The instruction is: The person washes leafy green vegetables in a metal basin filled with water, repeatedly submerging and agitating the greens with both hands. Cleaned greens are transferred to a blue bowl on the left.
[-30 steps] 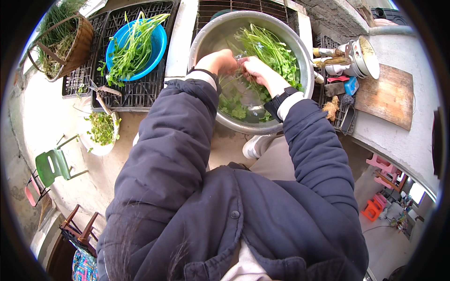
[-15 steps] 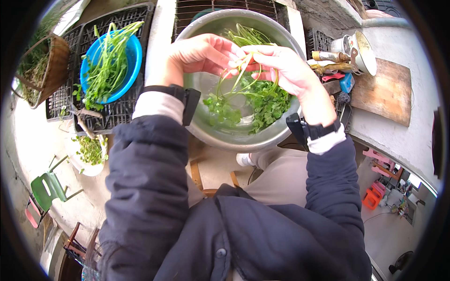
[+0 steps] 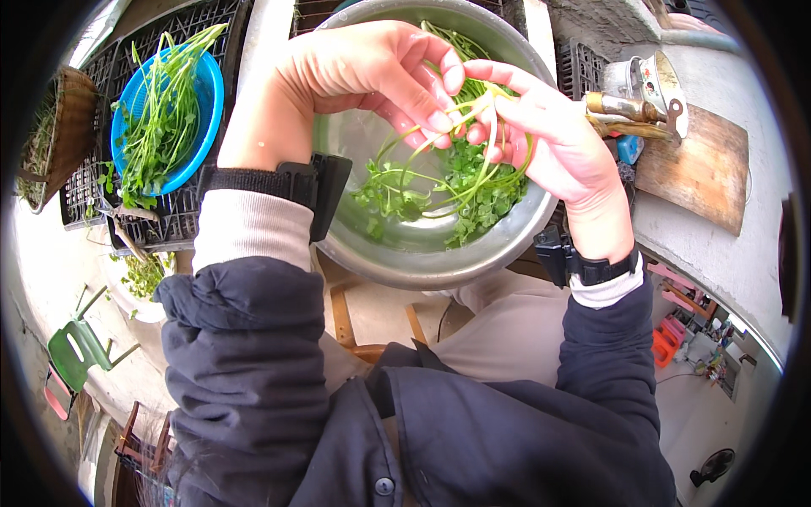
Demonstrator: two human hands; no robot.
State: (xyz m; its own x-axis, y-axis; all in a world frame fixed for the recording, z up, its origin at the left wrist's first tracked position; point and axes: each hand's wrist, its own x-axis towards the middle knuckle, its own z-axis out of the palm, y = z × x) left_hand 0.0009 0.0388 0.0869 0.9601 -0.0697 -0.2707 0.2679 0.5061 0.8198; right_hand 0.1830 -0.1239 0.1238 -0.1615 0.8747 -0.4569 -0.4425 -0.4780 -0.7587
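The left hand's grip (image 3: pixel 435 97) pinches thin green stems (image 3: pixel 427 148) between thumb and fingertips, and the right hand's grip (image 3: pixel 490 106) pinches the same stems just beside it, its palm turned partly up. The stems are held above a wide metal basin (image 3: pixel 427 277), curving down toward it; whether their leafy ends touch the water cannot be told. More leafy greens (image 3: pixel 486 198) lie in the basin under the right hand. To the left, a blue plastic basket (image 3: pixel 215 110) holds another bunch of greens (image 3: pixel 165 127) on a black crate (image 3: pixel 182 221), with a wicker basket (image 3: pixel 76 118) farther out. To the right, a wooden board (image 3: pixel 697 169) lies on the grey tabletop (image 3: pixel 764 190), near a pale pot (image 3: pixel 669 80).
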